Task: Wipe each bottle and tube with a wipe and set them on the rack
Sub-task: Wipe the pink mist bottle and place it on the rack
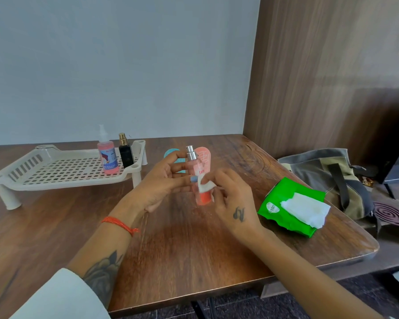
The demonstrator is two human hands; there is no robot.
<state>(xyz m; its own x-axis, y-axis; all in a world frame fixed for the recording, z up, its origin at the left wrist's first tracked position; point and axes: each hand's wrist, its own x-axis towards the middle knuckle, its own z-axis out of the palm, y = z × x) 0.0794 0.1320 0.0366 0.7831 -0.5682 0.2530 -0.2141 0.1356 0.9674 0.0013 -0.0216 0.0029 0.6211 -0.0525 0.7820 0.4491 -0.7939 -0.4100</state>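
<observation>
Pink spray bottle (199,178) is upright above mid-bench, left hand (164,180) fingers curled round it w/ right hand (230,199) pinching the wipe (205,186) on its front, so imo the rack (62,171) at the bench's back-left is the left hand's reach.

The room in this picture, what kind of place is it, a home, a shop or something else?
Probably a home or small office corner, though that is a guess. A plain wooden table stands against a painted wall and wood panelling, with a cloth bag and a mosquito coil beside it.
</observation>
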